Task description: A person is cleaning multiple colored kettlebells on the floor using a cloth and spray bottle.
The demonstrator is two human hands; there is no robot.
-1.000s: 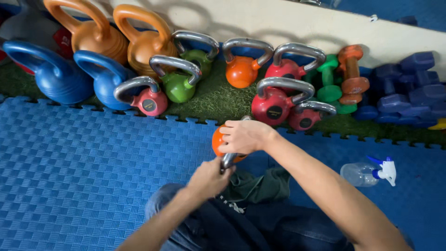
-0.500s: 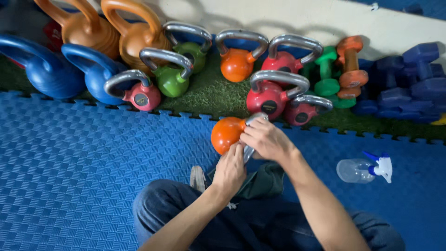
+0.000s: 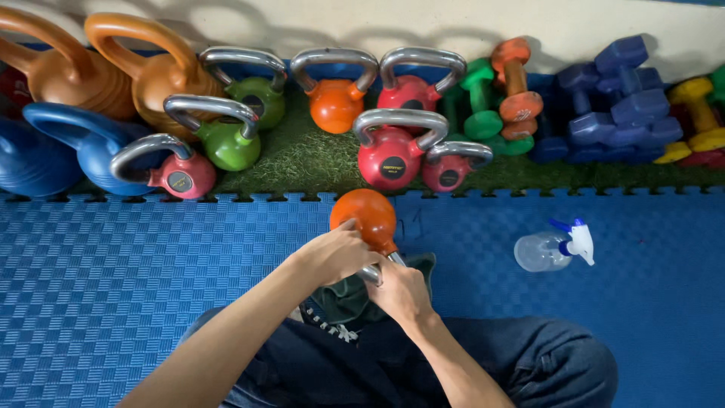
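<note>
A small orange kettlebell (image 3: 365, 214) lies tipped on the blue foam mat (image 3: 136, 279), with its chrome handle (image 3: 371, 274) pointing toward me. My left hand (image 3: 332, 253) grips it where the ball meets the handle. My right hand (image 3: 400, 291) is closed around the near end of the handle, just above my lap. A dark green cloth (image 3: 343, 301) is bunched under both hands on my dark trousers (image 3: 529, 363). I cannot tell whether the right hand also pinches the cloth.
Rows of kettlebells stand on the green turf strip (image 3: 302, 162) at the wall: large orange ones (image 3: 162, 72), blue (image 3: 72, 143), green (image 3: 230, 140), red (image 3: 393, 155). Coloured dumbbells (image 3: 612, 98) are piled at the right. A clear spray bottle (image 3: 547, 249) lies on the mat to my right.
The kettlebell has been turned with its ball away from me. My right hand came off the ball down to the handle, and my left hand moved up to the ball's base.
</note>
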